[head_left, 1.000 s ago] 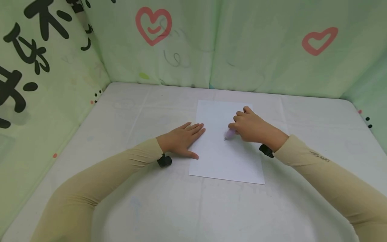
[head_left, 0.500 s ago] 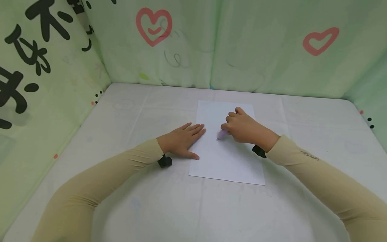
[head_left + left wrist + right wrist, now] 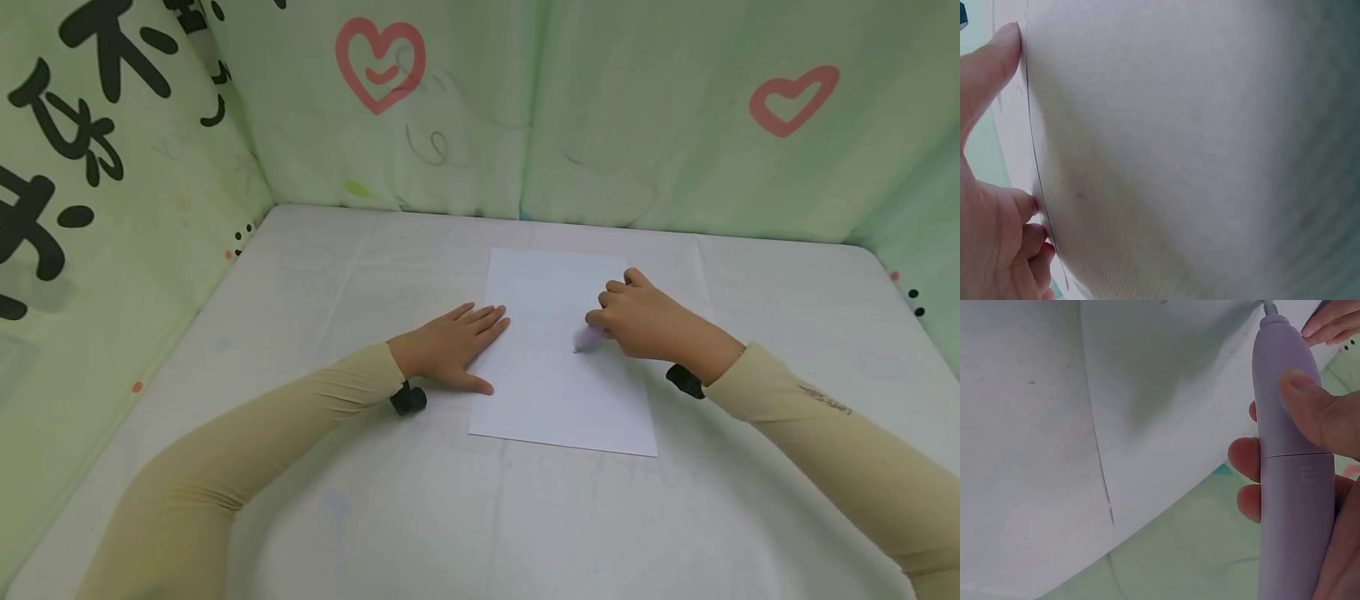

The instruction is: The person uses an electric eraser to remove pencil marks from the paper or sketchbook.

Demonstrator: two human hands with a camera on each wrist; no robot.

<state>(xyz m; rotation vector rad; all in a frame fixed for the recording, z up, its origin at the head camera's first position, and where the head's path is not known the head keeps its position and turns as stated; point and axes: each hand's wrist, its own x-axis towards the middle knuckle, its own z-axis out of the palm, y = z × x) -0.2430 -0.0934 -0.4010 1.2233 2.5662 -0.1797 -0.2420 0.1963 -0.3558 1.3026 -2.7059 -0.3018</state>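
The paper (image 3: pixel 558 354) lies flat mid-worktop, long sides running toward the far edge. My right hand (image 3: pixel 645 321) is curled round a lilac pen (image 3: pixel 588 337), its tip down on the sheet's right half. My left hand (image 3: pixel 450 346) rests flat with fingers straight, fingertips just over the paper's left edge. No writing shows on the sheet; small lettering on my right sleeve (image 3: pixel 825 398) is too small to read. The worktop (image 3: pixel 315 275) lies bare left, right and front; green padded walls (image 3: pixel 600 117) close the far edge and sides.
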